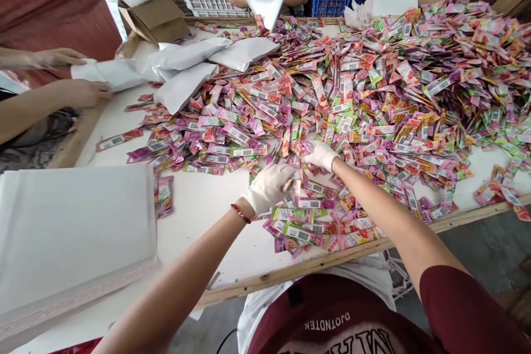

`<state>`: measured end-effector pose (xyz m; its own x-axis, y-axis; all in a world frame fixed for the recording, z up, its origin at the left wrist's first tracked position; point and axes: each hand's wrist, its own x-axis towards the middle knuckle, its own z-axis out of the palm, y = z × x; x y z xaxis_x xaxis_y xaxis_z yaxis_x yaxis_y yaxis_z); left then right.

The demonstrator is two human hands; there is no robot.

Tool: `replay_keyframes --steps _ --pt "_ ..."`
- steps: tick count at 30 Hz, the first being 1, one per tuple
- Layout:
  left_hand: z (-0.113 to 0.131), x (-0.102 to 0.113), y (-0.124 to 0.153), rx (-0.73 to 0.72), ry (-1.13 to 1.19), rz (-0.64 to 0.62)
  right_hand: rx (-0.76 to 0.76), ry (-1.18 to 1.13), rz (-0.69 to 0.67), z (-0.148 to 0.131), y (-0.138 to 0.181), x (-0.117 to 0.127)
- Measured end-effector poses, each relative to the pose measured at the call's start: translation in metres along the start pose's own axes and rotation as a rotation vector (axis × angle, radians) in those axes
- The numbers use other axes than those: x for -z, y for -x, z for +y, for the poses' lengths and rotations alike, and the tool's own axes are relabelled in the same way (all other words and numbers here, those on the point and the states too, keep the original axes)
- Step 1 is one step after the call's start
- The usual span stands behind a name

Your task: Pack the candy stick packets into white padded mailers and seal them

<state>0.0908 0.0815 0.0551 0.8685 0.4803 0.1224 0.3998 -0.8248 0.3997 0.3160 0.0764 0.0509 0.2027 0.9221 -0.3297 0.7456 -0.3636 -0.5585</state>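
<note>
My left hand (269, 187), in a white glove, has its fingers curled over the edge of several stick sachets (289, 201) at the near side of the pile. Slightly farther right, my gloved right hand (320, 156) closes its fingers on a pink-purple sachet (306, 147) among others. The sachets are narrow, in pink, purple, green and orange, many with barcodes showing. A loose spread of them (305, 235) lies just in front of both hands, close to the table's front edge. My fingertips are partly hidden among the sachets.
A large sachet heap (415, 83) covers the back and right. White mailer bags (77, 232) are stacked at the left; filled white bags (186, 86) lie beyond. A co-worker's hands (83, 88) hold a bag. A cardboard box (155, 16) and wooden table edge (290, 272) bound the area.
</note>
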Motion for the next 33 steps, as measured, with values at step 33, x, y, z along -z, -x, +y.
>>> replay_keyframes --steps 33 --pt "0.002 0.045 0.030 0.539 0.028 0.116 0.373 0.704 -0.084 -0.003 0.069 -0.015"
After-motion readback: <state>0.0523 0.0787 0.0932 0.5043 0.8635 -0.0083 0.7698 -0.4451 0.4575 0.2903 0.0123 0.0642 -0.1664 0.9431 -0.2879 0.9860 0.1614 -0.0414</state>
